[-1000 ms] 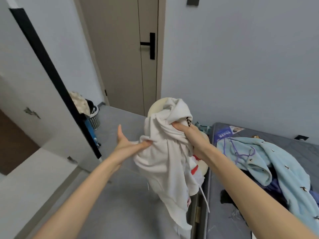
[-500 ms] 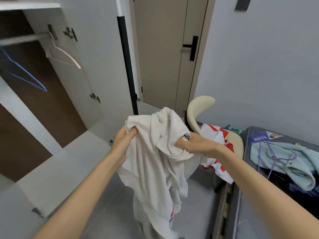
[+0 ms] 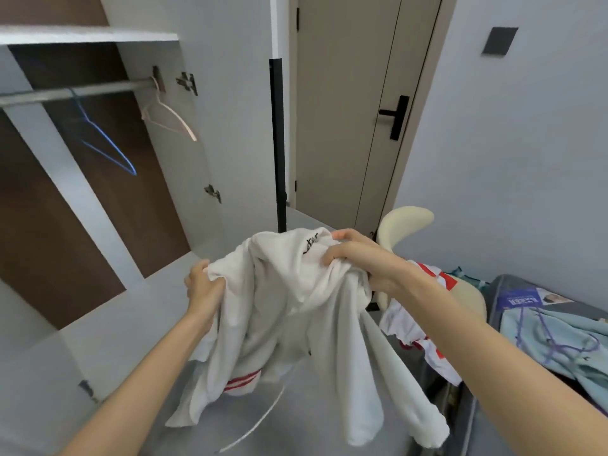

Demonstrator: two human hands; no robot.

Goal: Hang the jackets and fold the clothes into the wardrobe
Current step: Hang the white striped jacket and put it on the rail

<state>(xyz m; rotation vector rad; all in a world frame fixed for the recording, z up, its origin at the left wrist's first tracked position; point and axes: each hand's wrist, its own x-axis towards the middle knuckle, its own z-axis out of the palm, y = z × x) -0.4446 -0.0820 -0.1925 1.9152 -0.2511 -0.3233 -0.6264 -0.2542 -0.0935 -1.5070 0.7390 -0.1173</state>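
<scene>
A white jacket (image 3: 296,311) with red cuff stripes hangs in front of me, held up by both hands. My left hand (image 3: 202,289) grips its left shoulder edge. My right hand (image 3: 358,258) clutches the collar area near a small black logo. Its sleeves dangle toward the floor. The open wardrobe (image 3: 98,192) stands to the left, with a metal rail (image 3: 75,92) carrying a blue wire hanger (image 3: 105,143) and a pale pink hanger (image 3: 167,118).
A cream chair (image 3: 408,222) with a red-and-white garment (image 3: 421,330) stands at the right. The bed (image 3: 513,287) holds a light blue garment (image 3: 559,340) with a purple hanger. A closed door (image 3: 348,110) is ahead; the open wardrobe door (image 3: 276,143) stands edge-on.
My view has turned left, from the bed toward the open wardrobe. Both hands have lifted and spread the white jacket wider, and my left hand has closed onto its shoulder.
</scene>
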